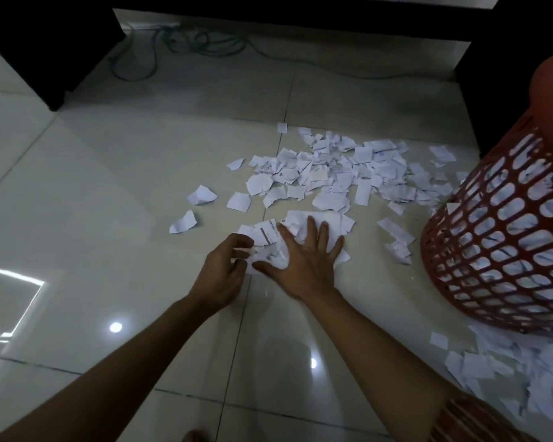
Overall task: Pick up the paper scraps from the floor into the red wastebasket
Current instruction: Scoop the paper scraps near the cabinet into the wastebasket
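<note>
White paper scraps (pixel 332 173) lie scattered over the glossy tiled floor, thickest in the middle right. A small heap of scraps (pixel 268 237) sits just in front of me. My left hand (pixel 224 269) curls its fingers round the left side of that heap. My right hand (pixel 304 256) lies flat on the heap with fingers spread, pressing the paper down. The red wastebasket (pixel 505 224), a plastic lattice bin, stands at the right edge with paper showing through its holes.
More scraps (pixel 498 371) are piled at the lower right by the basket's base. Loose single scraps (pixel 201 196) lie to the left of the main spread. Dark furniture legs (pixel 55 59) and coiled cables (pixel 201 43) are at the back.
</note>
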